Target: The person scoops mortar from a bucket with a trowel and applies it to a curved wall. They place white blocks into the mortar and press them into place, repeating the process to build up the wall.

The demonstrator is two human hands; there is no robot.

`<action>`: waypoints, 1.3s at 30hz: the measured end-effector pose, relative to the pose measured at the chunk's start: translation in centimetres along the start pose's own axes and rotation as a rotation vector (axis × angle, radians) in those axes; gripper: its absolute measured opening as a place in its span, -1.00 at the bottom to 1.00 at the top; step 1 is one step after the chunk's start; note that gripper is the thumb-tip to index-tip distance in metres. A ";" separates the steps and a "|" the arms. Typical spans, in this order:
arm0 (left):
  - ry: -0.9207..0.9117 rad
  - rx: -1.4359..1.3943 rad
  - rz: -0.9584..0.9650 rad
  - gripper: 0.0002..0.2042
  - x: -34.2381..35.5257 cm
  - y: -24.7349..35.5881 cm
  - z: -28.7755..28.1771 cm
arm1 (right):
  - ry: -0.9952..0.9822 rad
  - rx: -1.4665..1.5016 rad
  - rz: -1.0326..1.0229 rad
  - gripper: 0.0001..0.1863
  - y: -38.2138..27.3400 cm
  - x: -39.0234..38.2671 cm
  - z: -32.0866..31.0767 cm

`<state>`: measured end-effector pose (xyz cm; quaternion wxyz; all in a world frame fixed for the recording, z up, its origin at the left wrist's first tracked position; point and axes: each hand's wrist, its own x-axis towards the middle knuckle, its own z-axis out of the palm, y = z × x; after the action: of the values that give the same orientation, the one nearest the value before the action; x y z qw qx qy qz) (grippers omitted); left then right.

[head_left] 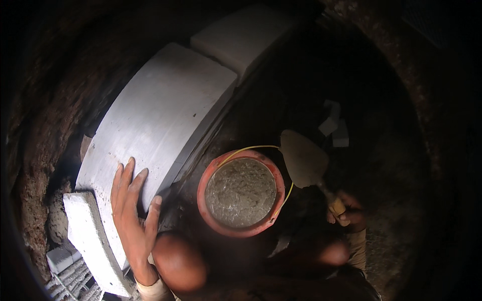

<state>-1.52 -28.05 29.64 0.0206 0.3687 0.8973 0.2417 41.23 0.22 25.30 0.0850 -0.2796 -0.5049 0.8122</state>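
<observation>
My left hand point(133, 208) lies with fingers stretched out on the near end of a long white block point(163, 110). In my right hand point(351, 209) is the handle of a trowel point(304, 159). Its broad blade points up and away, just right of a reddish bucket point(202, 200). Grey wet mortar point(241, 193) fills much of the bucket. The bucket's thin yellow bail point(247, 148) touches or passes behind the trowel blade; I cannot tell which. A smaller white slab point(93, 236) stands on edge left of my left hand.
Another white block point(246, 35) lies beyond the long one, with a narrow joint between them. Several small white pieces point(335, 125) lie on the dark floor at right. A rough earthen wall point(37, 195) runs along the left. A metal grating point(75, 281) shows at lower left.
</observation>
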 end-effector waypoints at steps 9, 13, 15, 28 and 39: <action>-0.050 -0.061 -0.003 -0.49 -0.6 -0.7 -0.9 | 0.380 0.059 -0.079 -0.32 2.5 -0.7 -2.3; -0.150 -0.286 0.269 -0.54 0.8 -0.7 -2.8 | 0.473 -0.270 0.203 -0.40 3.4 -0.3 -1.4; -0.179 -0.373 0.327 -0.53 0.9 -0.2 -1.8 | 0.324 -0.454 0.339 -0.43 2.6 -0.2 -0.1; -0.626 -0.849 0.431 -0.48 0.3 0.0 5.0 | -0.488 -0.816 0.390 -0.25 3.2 3.3 4.4; -0.762 -0.508 0.257 -0.54 -4.2 -3.5 8.7 | -0.326 -0.897 0.354 -0.30 4.3 1.9 3.1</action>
<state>1.14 -29.30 19.81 0.4079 0.5223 0.6855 0.3016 38.62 -3.45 21.97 -0.2622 -0.2394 -0.7557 0.5503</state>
